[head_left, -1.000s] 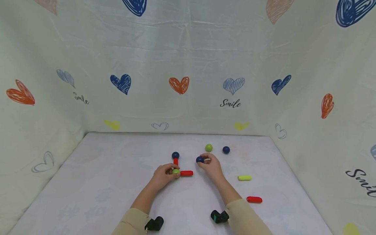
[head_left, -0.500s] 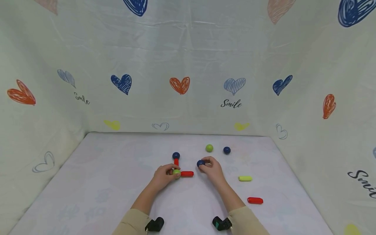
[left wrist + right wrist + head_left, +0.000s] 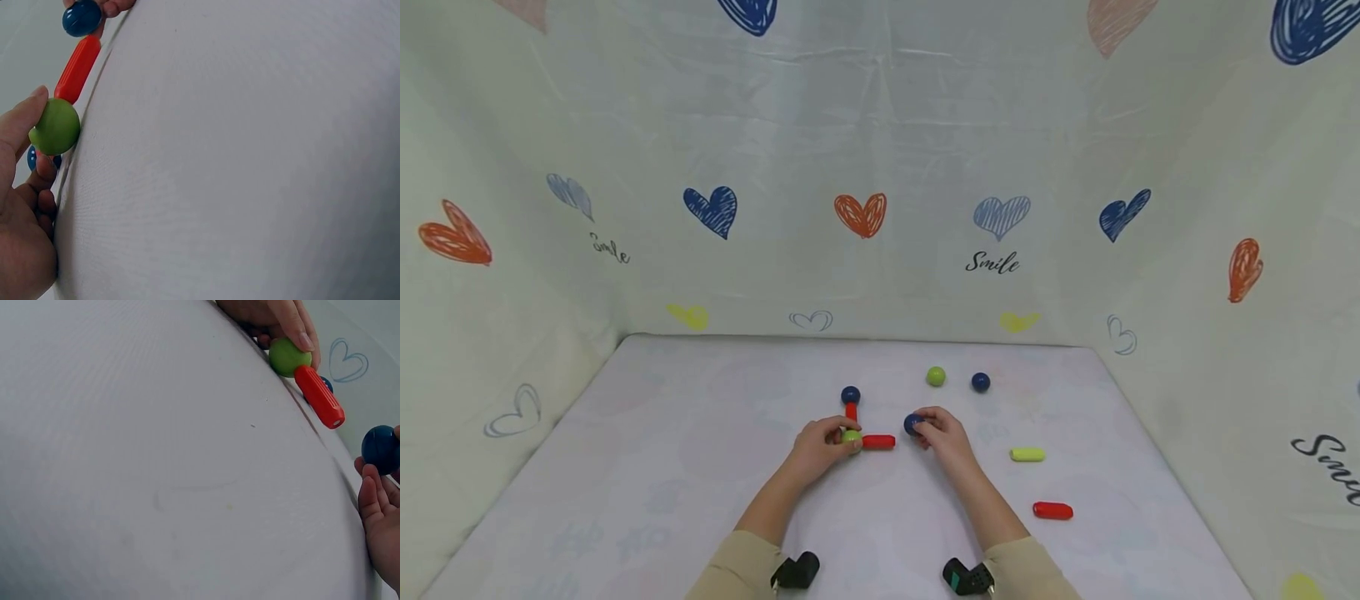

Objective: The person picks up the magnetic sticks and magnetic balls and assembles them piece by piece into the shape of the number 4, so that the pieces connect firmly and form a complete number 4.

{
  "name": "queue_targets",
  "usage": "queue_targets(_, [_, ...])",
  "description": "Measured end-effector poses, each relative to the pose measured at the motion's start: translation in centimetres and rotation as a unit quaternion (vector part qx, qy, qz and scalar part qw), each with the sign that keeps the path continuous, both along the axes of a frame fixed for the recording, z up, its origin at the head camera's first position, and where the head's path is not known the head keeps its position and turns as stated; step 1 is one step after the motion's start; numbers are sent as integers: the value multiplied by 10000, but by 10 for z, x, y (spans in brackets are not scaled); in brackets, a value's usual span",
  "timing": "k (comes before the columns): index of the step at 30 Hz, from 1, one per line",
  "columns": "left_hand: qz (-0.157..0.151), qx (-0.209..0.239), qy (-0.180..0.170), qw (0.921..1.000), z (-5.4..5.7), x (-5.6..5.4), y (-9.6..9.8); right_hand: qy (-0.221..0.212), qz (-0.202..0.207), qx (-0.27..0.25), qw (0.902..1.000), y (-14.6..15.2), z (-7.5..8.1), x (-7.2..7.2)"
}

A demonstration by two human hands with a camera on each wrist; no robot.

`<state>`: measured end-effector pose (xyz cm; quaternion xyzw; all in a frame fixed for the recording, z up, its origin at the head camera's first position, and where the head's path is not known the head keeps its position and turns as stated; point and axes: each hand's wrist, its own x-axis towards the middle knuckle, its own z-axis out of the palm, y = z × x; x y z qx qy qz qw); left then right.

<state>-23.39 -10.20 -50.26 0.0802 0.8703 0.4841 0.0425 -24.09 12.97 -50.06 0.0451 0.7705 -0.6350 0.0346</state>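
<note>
My left hand (image 3: 820, 443) pinches a green ball (image 3: 852, 438) between thumb and fingers, low over the table. From that ball a red rod (image 3: 878, 442) points right, and another red rod (image 3: 851, 412) runs away from me to a blue ball (image 3: 850, 395). Just right of the free rod end, my right hand (image 3: 946, 437) holds a second blue ball (image 3: 913, 424) in its fingertips. In the right wrist view, a gap separates this held ball (image 3: 380, 449) from the rod's bare end (image 3: 337, 420).
Toward the back of the table (image 3: 700, 467) lie a loose green ball (image 3: 936, 377) and a blue ball (image 3: 981, 382). Off to the right are a yellow-green rod (image 3: 1027, 454) and a red rod (image 3: 1052, 510). A heart-printed curtain (image 3: 925, 167) hangs behind.
My right hand has brought its blue ball toward me, level nearer the free end of the red rod. The left hand keeps its hold on the green ball in the same place.
</note>
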Motion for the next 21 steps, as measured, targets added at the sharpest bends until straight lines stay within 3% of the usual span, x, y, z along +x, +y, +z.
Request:
queue_targets(11, [-11, -26, 41, 10000, 1, 0, -1, 59, 852, 445, 9954, 5, 0, 5])
queue_targets(21, [-88, 19, 34, 10000, 1, 1, -1, 262, 1094, 532, 9922, 9, -4, 7])
